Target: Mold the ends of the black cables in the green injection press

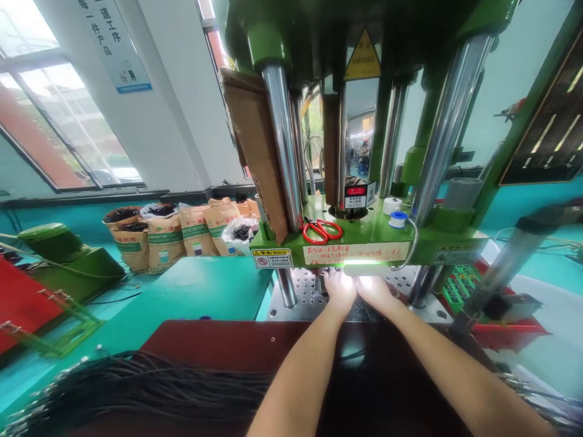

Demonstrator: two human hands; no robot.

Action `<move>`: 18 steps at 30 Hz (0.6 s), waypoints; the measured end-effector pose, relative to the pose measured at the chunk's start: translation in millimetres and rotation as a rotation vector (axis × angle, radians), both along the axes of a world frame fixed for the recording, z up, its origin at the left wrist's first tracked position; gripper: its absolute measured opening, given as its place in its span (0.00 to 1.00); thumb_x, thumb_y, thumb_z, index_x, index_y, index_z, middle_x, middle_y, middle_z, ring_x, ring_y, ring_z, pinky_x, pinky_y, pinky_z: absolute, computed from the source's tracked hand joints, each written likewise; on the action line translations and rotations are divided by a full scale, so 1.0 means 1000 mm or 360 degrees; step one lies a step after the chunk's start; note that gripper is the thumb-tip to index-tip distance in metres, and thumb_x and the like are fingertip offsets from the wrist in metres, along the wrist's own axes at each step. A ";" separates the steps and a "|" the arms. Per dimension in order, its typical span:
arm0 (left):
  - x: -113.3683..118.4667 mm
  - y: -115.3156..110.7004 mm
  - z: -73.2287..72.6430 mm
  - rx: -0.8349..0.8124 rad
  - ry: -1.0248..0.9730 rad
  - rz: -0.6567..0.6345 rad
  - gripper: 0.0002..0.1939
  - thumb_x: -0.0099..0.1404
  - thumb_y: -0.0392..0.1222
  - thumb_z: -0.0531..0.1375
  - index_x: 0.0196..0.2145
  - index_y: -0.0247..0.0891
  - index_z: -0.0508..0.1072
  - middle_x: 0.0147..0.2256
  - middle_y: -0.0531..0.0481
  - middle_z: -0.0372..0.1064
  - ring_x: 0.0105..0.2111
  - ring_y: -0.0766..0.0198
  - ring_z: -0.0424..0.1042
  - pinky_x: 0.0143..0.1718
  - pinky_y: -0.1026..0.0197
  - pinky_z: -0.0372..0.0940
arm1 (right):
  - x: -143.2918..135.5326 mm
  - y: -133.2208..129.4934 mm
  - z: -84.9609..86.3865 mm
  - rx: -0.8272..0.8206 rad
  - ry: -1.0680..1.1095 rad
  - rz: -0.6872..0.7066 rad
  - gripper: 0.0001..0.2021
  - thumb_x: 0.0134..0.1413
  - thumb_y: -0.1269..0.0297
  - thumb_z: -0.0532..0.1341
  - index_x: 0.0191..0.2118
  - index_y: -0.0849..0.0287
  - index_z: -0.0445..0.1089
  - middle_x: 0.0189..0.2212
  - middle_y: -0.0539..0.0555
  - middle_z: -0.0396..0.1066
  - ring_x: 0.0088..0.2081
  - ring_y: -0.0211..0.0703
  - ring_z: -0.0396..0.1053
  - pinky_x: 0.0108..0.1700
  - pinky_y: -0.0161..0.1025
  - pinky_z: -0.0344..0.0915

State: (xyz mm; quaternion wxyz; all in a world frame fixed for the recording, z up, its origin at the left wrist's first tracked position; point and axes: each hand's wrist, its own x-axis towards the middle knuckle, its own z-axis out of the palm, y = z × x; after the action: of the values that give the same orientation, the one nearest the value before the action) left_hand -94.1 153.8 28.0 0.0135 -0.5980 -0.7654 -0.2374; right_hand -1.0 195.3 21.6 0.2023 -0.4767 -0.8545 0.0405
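Observation:
My left hand and my right hand reach side by side under the green crosspiece of a press. A bright lamp on its lower edge washes them out. Both hands are over the perforated metal plate, close to each other. Their fingertips are lost in glare and behind the lamp, so I cannot see whether they hold anything. Thin dark strands lie on the plate just below the hands. On the crosspiece above rest red-handled scissors and a blue-and-white spool.
Black cables lie bundled on the dark red bench at left. A green table adjoins it. Steel columns flank the work area. Several filled sacks stand by the wall. A red tray is at right.

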 end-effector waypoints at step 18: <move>-0.009 0.005 0.000 0.0019 0.0062 -0.0105 0.16 0.61 0.37 0.47 0.40 0.35 0.72 0.37 0.41 0.69 0.44 0.53 0.62 0.47 0.52 0.52 | -0.015 0.002 -0.001 0.0112 -0.0113 -0.0037 0.14 0.55 0.72 0.47 0.33 0.65 0.70 0.32 0.61 0.71 0.36 0.47 0.67 0.40 0.40 0.61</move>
State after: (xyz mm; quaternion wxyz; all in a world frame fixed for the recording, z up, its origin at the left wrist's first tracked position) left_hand -103.6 158.3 28.1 0.0243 -0.6273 -0.7435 -0.2305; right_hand -16.0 197.3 20.7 0.1891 -0.4804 -0.8564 -0.0089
